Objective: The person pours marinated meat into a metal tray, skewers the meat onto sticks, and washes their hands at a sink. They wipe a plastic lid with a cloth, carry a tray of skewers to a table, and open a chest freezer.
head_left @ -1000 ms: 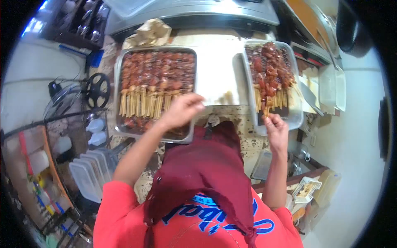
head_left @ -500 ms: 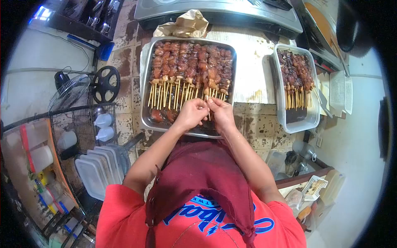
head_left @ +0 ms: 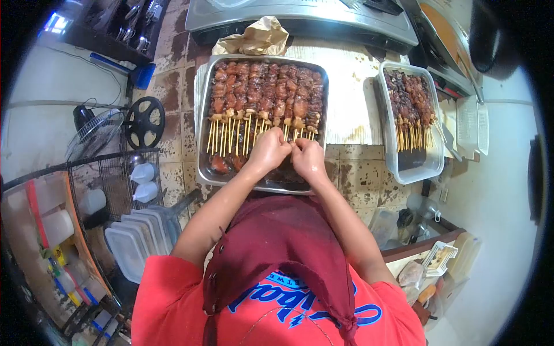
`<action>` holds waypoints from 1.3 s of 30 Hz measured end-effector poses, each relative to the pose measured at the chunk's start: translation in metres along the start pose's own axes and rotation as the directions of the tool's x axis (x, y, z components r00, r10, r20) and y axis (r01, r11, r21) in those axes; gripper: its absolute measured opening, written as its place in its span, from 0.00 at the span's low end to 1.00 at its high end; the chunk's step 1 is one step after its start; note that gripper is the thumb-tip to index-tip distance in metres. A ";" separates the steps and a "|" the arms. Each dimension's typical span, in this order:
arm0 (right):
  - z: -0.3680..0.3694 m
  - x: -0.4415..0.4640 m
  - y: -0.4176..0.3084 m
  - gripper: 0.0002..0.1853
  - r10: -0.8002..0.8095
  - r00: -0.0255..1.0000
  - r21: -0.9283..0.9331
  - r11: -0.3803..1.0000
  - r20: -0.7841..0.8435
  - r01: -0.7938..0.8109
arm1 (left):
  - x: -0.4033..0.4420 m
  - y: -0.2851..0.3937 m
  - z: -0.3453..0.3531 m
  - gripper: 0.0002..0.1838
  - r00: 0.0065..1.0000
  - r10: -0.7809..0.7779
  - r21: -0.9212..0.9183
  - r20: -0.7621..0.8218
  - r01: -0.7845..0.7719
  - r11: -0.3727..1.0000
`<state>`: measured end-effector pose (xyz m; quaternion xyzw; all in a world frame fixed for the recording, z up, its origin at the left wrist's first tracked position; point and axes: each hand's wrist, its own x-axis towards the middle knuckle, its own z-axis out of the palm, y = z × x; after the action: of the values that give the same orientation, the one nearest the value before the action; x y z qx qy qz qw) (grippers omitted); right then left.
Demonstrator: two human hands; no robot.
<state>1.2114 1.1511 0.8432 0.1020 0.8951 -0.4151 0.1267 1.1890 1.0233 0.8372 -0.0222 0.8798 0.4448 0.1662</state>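
Observation:
A metal tray (head_left: pixel 203 167) in front of me holds rows of glossy, dark-marinated meat skewers (head_left: pixel 262 86), their bare stick ends pointing toward me. My left hand (head_left: pixel 269 151) is curled at the stick ends right of the tray's middle, fingers pinched over a skewer stick. Close beside it, almost touching, my right hand (head_left: pixel 309 160) is closed the same way over stick ends. Both sets of fingertips are partly hidden. Loose pieces of marinated meat (head_left: pixel 220 164) lie in the tray's near left part.
To the right stands a plastic container (head_left: pixel 395 167) with more skewers. Crumpled brown paper (head_left: pixel 262 37) lies behind the tray, before a gas stove (head_left: pixel 306 20). Further left are a fan (head_left: pixel 95 132) and a rack with stacked plastic lids (head_left: pixel 130 242).
Both hands have turned knuckles-up and closed in over the stick ends. A skewer under the hands now sits farther up, in line with the row. The camera view has shifted slightly.

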 end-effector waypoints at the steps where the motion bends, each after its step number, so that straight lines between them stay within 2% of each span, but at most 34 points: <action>1: 0.000 0.001 -0.001 0.11 -0.057 0.998 -0.036 0.998 -0.041 0.055 | -0.001 0.002 -0.001 0.10 0.998 0.029 -0.017 -0.047 -0.030 0.999; 4: -0.004 0.003 -0.003 0.11 -0.106 0.994 -0.017 0.994 -0.033 0.105 | 0.000 0.002 -0.002 0.08 0.998 0.048 0.012 -0.046 -0.047 0.999; 5: -0.005 0.003 -0.001 0.11 -0.138 0.990 -0.047 0.989 -0.024 0.137 | 0.000 0.002 -0.004 0.07 0.992 0.091 0.084 -0.091 -0.084 0.993; 6: -0.013 0.001 -0.004 0.12 -0.133 0.990 -0.057 0.989 0.054 0.136 | 0.003 0.005 -0.006 0.07 0.981 0.142 0.155 -0.131 -0.121 0.980; 7: -0.021 -0.004 -0.007 0.12 -0.171 0.984 -0.061 0.983 0.057 0.174 | 0.005 0.026 -0.014 0.10 0.977 0.133 0.233 -0.170 -0.091 0.968; 8: -0.034 -0.009 -0.007 0.12 -0.197 0.979 -0.080 0.976 0.053 0.201 | 0.012 0.035 -0.016 0.13 0.922 0.317 0.292 -0.222 -0.247 0.924; 9: -0.055 -0.014 -0.014 0.13 -0.164 0.984 -0.049 0.985 0.076 0.168 | 0.027 0.040 -0.017 0.22 0.905 0.405 0.347 -0.128 -0.342 0.873; 10: -0.074 -0.013 -0.010 0.12 -0.108 0.992 -0.063 0.992 0.069 0.112 | 0.041 0.046 -0.006 0.31 0.892 0.441 0.581 -0.098 -0.308 0.753; 12: -0.119 -0.005 0.024 0.10 -0.139 0.975 -0.009 0.990 -0.173 0.140 | 0.074 0.043 0.011 0.38 0.915 0.399 0.684 0.057 -0.327 0.652; 14: -0.186 0.013 0.061 0.10 0.115 0.904 0.073 0.993 -0.413 -0.093 | 0.090 0.038 0.024 0.40 0.935 0.329 0.693 0.130 -0.323 0.645; 15: -0.218 0.032 0.119 0.11 -0.080 0.811 -0.153 0.988 -0.579 -0.011 | 0.093 0.039 0.027 0.42 0.944 0.295 0.763 0.146 -0.298 0.574; 16: -0.255 0.038 0.142 0.13 -0.047 0.773 -0.225 0.966 -0.633 -0.126 | 0.091 0.044 0.028 0.41 0.941 0.301 0.790 0.157 -0.302 0.534; 17: -0.282 0.040 0.164 0.16 -0.038 0.742 -0.401 0.859 -0.670 -0.318 | 0.093 0.042 0.031 0.42 0.931 0.335 0.779 0.145 -0.316 0.541; 18: -0.304 0.044 0.182 0.16 -0.057 0.728 -0.413 0.852 -0.683 -0.321 | 0.094 0.038 0.033 0.43 0.922 0.365 0.771 0.130 -0.326 0.548; 19: -0.321 0.047 0.195 0.14 -0.149 0.741 -0.508 0.812 -0.655 -0.286 | 0.096 0.036 0.035 0.43 0.919 0.368 0.773 0.138 -0.333 0.541; 21: -0.339 0.054 0.211 0.13 -0.214 0.805 -0.617 0.754 -0.554 -0.224 | 0.097 0.036 0.034 0.43 0.917 0.369 0.782 0.149 -0.338 0.524; 22: -0.344 0.058 0.215 0.13 -0.244 0.832 -0.666 0.722 -0.498 -0.187 | 0.098 0.038 0.032 0.43 0.922 0.349 0.750 0.168 -0.350 0.562; 24: -0.349 0.067 0.225 0.09 -0.179 0.871 -0.680 0.702 -0.458 -0.213 | 0.099 0.042 0.026 0.42 0.930 0.303 0.682 0.209 -0.360 0.636; 25: -0.355 0.076 0.232 0.08 -0.142 0.888 -0.688 0.689 -0.437 -0.229 | 0.099 0.044 0.023 0.40 0.925 0.340 0.579 0.171 -0.373 0.725; 26: -0.358 0.084 0.238 0.08 -0.107 0.906 -0.697 0.678 -0.410 -0.235 | 0.096 0.045 0.022 0.37 0.921 0.386 0.562 0.056 -0.349 0.750; 28: -0.368 0.091 0.256 0.09 -0.282 0.905 -0.719 0.694 -0.319 -0.038 | 0.077 0.068 0.028 0.34 0.874 0.447 0.542 -0.187 -0.288 0.790; 29: -0.370 0.100 0.267 0.08 -0.277 0.924 -0.776 0.630 -0.264 -0.033 | 0.066 0.075 0.032 0.32 0.874 0.422 0.432 -0.242 -0.292 0.853; 30: -0.372 0.095 0.250 0.06 -0.228 0.947 -0.749 0.662 -0.227 -0.020 | 0.057 0.082 0.041 0.30 0.868 0.392 0.319 -0.304 -0.295 0.901; 31: -0.373 0.092 0.238 0.07 -0.226 0.956 -0.773 0.635 -0.189 -0.003 | 0.049 0.085 0.053 0.28 0.869 0.379 0.233 -0.319 -0.316 0.920; 32: -0.374 0.093 0.239 0.06 -0.228 0.962 -0.774 0.632 -0.151 0.028 | 0.035 0.107 0.060 0.27 0.891 0.359 0.163 -0.276 -0.325 0.932; 33: -0.379 0.102 0.251 0.06 -0.147 0.984 -0.809 0.587 -0.104 0.002 | 0.030 0.098 0.079 0.26 0.826 0.493 0.209 -0.271 -0.450 0.868; 34: -0.382 0.097 0.241 0.07 -0.176 0.980 -0.771 0.635 -0.093 0.041 | 0.018 0.109 0.090 0.26 0.887 0.418 0.184 -0.198 -0.385 0.904; 35: -0.385 0.096 0.238 0.07 -0.209 0.971 -0.757 0.652 -0.116 0.050 | 0.011 0.118 0.098 0.23 0.922 0.360 -0.012 -0.144 -0.366 0.931; 36: -0.390 0.098 0.238 0.08 -0.201 0.968 -0.724 0.689 -0.152 0.030 | 0.005 0.127 0.104 0.20 0.922 0.370 0.024 -0.111 -0.370 0.929; 37: -0.394 0.096 0.230 0.09 -0.148 0.974 -0.691 0.723 -0.173 -0.013 | 0.001 0.133 0.104 0.18 0.894 0.443 -0.029 -0.063 -0.446 0.895; 38: -0.396 0.095 0.223 0.09 -0.090 0.977 -0.656 0.753 -0.193 -0.060 | -0.002 0.139 0.105 0.18 0.918 0.395 -0.092 0.034 -0.390 0.916; 39: -0.398 0.095 0.221 0.09 -0.127 0.970 -0.628 0.778 -0.207 -0.032 | -0.003 0.140 0.106 0.17 0.905 0.420 -0.109 0.071 -0.412 0.905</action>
<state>1.1288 1.6052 0.9030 0.0801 0.9928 -0.0817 0.0348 1.1948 1.1914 0.8882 0.1790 0.8344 0.5103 0.1068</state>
